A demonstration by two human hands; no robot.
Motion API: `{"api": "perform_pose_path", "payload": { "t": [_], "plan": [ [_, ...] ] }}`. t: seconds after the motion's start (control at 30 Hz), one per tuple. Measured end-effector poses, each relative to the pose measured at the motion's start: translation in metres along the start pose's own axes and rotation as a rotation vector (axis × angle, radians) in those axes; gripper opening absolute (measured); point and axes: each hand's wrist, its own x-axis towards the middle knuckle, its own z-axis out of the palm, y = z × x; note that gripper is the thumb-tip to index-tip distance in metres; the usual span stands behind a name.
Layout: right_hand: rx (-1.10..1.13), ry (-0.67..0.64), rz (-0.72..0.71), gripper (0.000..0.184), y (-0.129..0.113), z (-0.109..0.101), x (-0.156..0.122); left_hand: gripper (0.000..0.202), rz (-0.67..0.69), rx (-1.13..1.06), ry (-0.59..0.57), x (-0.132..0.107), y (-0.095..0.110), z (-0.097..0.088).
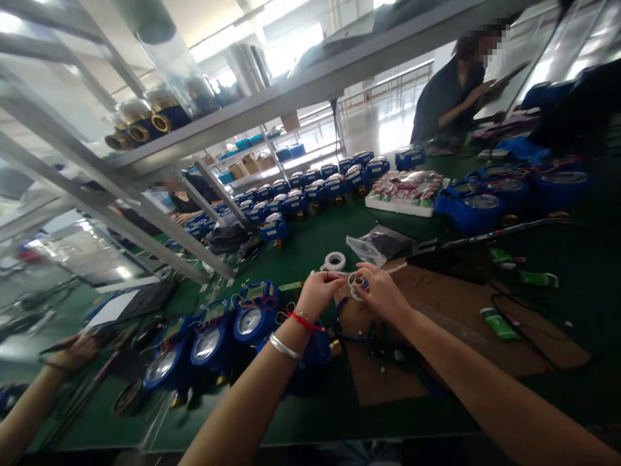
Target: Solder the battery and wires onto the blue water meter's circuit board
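My right hand point(383, 294) grips a small white ring-shaped roll point(354, 290) above the edge of a brown board point(388, 375). Close to its left, my left hand point(317, 296) has thumb and forefinger pinched together; what is between them is too small to make out. Just beyond the hands, a white tape roll point(334, 261) lies on the green bench. Beneath my left wrist, a blue water meter point(310, 353) is partly hidden by the arm. More blue meters with wired displays, such as one blue meter point(250, 320), stand in a row to the left.
A clear plastic bag point(378, 243) lies beyond my right hand, near a white foam tray point(402, 204) of small wired parts. Green battery packs point(499, 323) lie at right. Many meters point(295, 200) fill the back. A metal shelf crosses above. Another person's hand point(80, 353) is at left.
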Motion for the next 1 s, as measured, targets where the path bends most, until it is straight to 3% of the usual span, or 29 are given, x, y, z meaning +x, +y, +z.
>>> {"api": "perform_pose_path", "payload": {
  "t": [0.3,0.47,1.0],
  "plan": [
    [0.086,-0.011,-0.129,0.032,-0.012,-0.008,0.001,0.023,0.053,0.111,-0.072,-0.003,0.003,0.006],
    [0.052,-0.008,-0.094,0.020,-0.010,-0.009,0.000,0.024,0.065,0.164,-0.099,-0.005,0.005,0.005],
    [-0.161,0.001,-0.020,0.013,0.002,-0.003,0.000,0.020,0.059,0.555,0.063,-0.004,0.000,0.001]
  ]
}}
